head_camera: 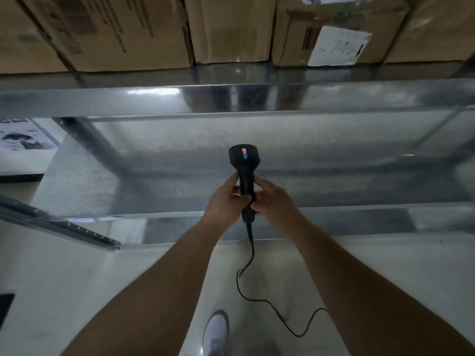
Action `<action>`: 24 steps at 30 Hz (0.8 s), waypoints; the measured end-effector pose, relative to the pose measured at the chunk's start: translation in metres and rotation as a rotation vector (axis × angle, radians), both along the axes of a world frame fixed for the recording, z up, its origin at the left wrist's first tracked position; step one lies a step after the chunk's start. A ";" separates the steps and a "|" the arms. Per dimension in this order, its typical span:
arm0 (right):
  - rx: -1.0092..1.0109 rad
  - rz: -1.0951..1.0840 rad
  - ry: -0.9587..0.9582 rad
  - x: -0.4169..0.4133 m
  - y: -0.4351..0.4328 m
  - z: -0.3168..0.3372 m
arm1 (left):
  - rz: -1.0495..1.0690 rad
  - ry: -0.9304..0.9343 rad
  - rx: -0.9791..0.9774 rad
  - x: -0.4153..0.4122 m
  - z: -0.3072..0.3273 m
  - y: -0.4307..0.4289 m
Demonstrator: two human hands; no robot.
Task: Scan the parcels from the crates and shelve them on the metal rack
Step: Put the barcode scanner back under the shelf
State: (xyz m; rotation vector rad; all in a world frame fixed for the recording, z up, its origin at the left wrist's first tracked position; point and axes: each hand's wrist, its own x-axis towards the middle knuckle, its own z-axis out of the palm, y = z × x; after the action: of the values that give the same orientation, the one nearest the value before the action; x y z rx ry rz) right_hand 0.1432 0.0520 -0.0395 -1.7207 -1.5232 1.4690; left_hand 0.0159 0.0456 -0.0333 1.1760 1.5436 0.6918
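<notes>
We cannot read any word or number for certain. A white label on the front of a cardboard box on the top shelf carries dark handwriting, too blurred for us to read. Just beside it on the same box we see a barcode-like print. The wide box further left bears dark stripes and smeared lettering. A white poster at far left shows only grey blotches. The scanner has a lit red-and-blue mark on its head.

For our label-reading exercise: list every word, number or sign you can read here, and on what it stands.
Nothing can be read.
On the cardboard boxes: print blurred.
On the white label: writing blurred.
On the poster: blurred.
On the scanner: red and blue light, no text.
</notes>
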 end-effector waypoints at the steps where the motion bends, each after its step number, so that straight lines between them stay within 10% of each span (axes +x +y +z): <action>1: 0.006 0.003 -0.004 -0.003 0.009 -0.009 | -0.007 0.005 0.010 -0.003 -0.009 0.009; 24: 0.090 0.005 -0.014 -0.052 0.103 -0.106 | -0.008 0.085 0.025 -0.042 -0.107 0.109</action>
State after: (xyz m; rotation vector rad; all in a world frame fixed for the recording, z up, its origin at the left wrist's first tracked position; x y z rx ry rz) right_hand 0.0916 0.1546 -0.1453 -1.6797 -1.5775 1.3721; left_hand -0.0257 0.1546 -0.1403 1.2434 1.6042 0.6655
